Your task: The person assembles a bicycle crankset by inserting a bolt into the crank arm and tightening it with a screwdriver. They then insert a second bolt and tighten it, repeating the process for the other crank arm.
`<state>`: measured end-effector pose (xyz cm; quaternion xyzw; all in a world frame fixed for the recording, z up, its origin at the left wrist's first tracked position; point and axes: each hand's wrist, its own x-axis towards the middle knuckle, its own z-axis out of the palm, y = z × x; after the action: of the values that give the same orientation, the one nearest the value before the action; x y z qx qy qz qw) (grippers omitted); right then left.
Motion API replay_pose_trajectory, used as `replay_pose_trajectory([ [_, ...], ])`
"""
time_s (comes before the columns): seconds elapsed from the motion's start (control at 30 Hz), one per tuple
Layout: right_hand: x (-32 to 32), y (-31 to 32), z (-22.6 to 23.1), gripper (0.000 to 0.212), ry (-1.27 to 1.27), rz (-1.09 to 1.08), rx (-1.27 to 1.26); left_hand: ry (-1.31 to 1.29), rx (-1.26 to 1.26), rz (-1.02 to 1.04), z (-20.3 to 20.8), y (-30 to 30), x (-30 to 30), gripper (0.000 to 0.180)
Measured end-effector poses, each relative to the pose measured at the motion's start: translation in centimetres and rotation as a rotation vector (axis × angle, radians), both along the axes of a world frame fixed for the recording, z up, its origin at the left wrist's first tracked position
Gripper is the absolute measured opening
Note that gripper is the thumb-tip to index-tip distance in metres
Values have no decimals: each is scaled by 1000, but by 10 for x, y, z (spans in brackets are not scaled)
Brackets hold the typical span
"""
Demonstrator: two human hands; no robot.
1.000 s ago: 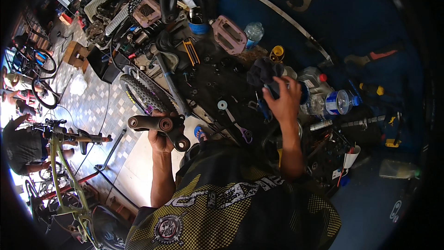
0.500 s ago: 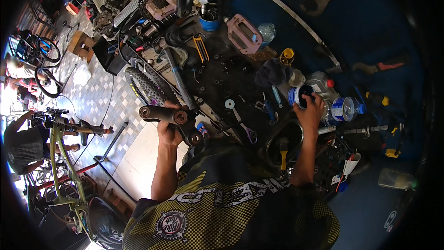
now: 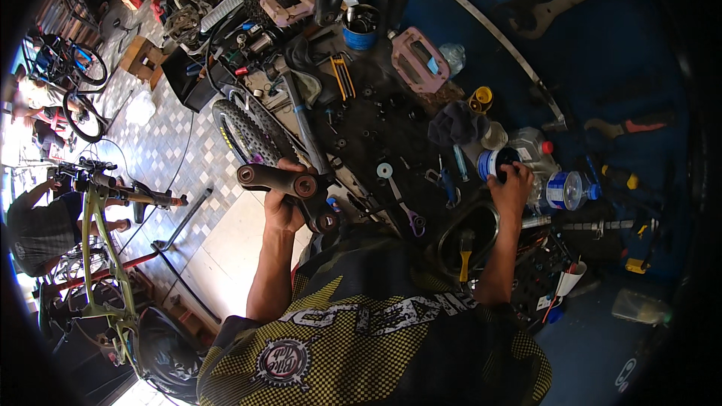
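Right hand (image 3: 513, 192) now at open blue tub (image 3: 487, 165), dark inside

The location is a bicycle repair workshop. Indicators: a green bicycle frame (image 3: 94, 203) at lower left, another bicycle (image 3: 60, 60) at upper left, and a knobby tyre (image 3: 244, 128) left of centre. Hand tools — a wrench (image 3: 399, 197) and a yellow folding tool (image 3: 343, 77) — occupy the cluttered centre, with a pink pedal (image 3: 423, 81) at upper centre.
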<state>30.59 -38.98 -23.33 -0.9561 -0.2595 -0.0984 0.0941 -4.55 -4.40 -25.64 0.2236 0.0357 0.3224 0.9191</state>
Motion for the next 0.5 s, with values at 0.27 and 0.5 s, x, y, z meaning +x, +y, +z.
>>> replay_pose_trajectory([
  [0.27, 4, -3, -9, 31, 58, 9, -85, -1, -1, -14, 18, 0, 4, 47],
  [0.5, 8, -2, -14, 33, 81, 24, -91, 18, -18, -20, 19, 1, 1, 41],
])
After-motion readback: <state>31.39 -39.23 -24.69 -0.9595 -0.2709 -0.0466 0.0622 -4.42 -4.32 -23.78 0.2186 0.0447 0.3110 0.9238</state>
